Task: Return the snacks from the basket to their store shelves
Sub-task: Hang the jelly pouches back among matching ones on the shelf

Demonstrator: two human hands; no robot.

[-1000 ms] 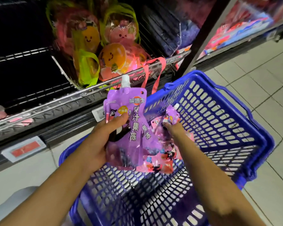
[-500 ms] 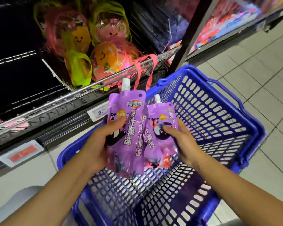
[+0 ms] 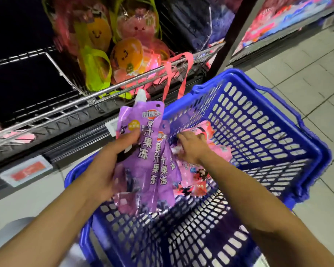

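The front purple pouch [image 3: 143, 155] carries the brand 熊博士 in white near its top and the large white characters 汁果冻 running down, which repeat on the pouches behind it; the red shelf tag [image 3: 26, 171] is too blurred to read.

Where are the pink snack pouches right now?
The pink snack pouches lie inside the blue basket, centre of the head view, under the right hand and just right of the purple pouches in the left hand.

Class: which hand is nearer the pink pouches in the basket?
Right. The right hand reaches among the pink pouches; the left hand holds purple pouches beside them.
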